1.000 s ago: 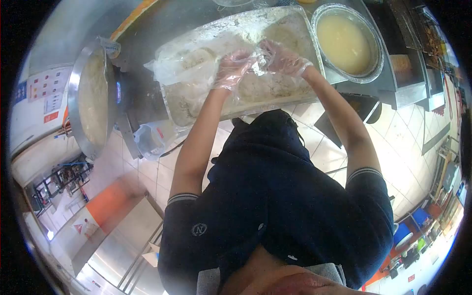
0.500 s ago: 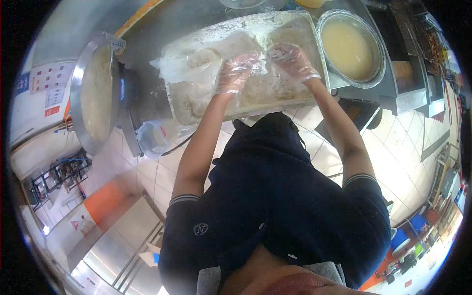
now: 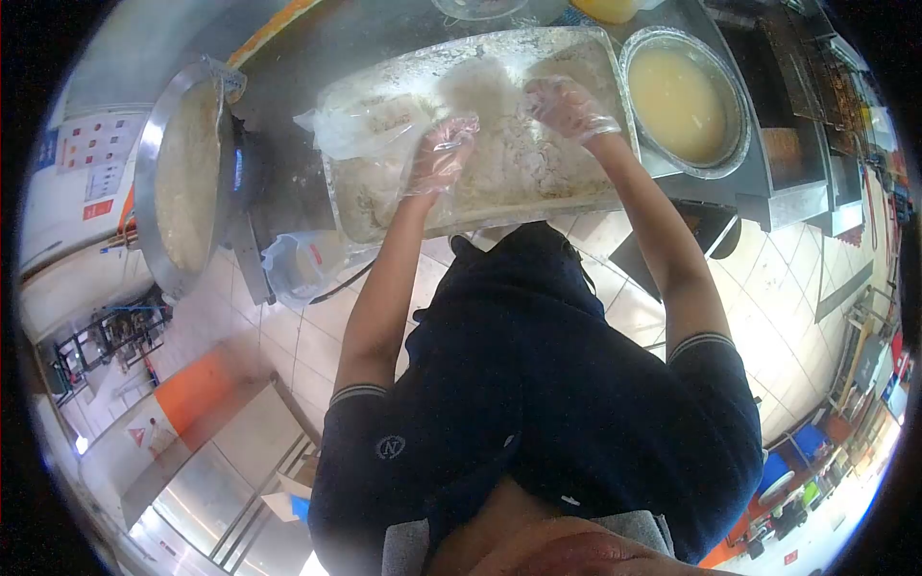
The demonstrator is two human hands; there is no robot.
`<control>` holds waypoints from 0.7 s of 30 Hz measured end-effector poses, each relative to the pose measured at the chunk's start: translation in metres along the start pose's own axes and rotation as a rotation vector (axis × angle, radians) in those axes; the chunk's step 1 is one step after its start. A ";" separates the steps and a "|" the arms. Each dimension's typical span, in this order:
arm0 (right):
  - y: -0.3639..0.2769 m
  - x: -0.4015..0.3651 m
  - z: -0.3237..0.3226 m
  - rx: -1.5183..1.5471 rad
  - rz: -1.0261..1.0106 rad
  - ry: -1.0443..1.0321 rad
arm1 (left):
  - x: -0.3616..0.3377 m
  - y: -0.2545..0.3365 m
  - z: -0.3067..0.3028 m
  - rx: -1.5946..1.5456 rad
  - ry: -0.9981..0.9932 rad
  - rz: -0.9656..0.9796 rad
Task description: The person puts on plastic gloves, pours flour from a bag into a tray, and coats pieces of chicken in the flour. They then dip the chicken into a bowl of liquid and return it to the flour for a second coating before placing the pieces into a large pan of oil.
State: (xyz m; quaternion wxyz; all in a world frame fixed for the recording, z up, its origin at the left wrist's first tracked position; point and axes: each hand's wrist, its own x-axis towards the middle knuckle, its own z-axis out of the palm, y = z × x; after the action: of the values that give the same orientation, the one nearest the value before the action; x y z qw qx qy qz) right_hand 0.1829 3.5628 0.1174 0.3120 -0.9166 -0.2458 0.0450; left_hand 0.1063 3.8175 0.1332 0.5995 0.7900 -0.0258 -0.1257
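A large tray (image 3: 360, 235) dusted with white powder lies on the metal counter in front of me. Both my hands wear clear plastic gloves. Over the tray's middle left is my left hand (image 3: 445, 156), its fingers curled together; whether anything is in them is too small to tell. My right hand (image 3: 567, 108) is over the tray's right part, fingers bent downward, with their tips hard to make out. A clear plastic bag (image 3: 370, 125) with whitish contents rests in the tray's left part, beside my left hand.
Right of the tray stands a round metal bowl (image 3: 677, 106) of pale liquid. A big round pan (image 3: 187, 178) is at the left, with a clear plastic jug (image 3: 296, 269) below it. A yellow container (image 3: 607, 10) and a clear bowl (image 3: 478, 8) sit behind the tray.
My left hand has moved left and slightly down, away from the tray's middle. My right hand has shifted a little. The powder heap between them no longer shows as a white mound.
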 end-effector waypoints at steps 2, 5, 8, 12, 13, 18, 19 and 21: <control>-0.005 0.004 0.019 -0.102 -0.060 -0.024 | -0.006 -0.026 -0.008 -0.029 0.015 0.070; -0.011 0.007 0.050 -0.403 -0.240 -0.093 | -0.021 -0.050 -0.023 -0.258 0.017 0.088; -0.024 0.010 0.044 -0.554 -0.356 -0.082 | -0.043 -0.065 -0.041 -0.071 0.060 0.056; -0.021 0.028 0.042 -0.574 -0.439 -0.208 | -0.076 -0.056 -0.049 0.188 0.184 -0.071; -0.021 0.032 0.044 -0.578 -0.455 -0.219 | -0.077 -0.046 -0.050 0.178 0.200 -0.077; 0.022 0.036 0.087 -0.537 -0.469 -0.101 | -0.076 -0.021 -0.048 0.530 0.316 0.161; 0.027 0.040 0.083 -0.543 -0.492 -0.112 | -0.079 -0.021 -0.047 0.521 0.340 0.153; -0.001 0.049 0.042 -0.620 -0.400 -0.394 | -0.085 -0.021 -0.043 0.750 0.323 0.070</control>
State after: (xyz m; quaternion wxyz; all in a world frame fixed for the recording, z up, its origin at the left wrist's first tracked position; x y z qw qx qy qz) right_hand 0.2152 3.6097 0.0878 -0.0292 -0.8751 -0.4761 0.0818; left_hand 0.0320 3.8801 0.1379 0.2701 0.9621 -0.0024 0.0385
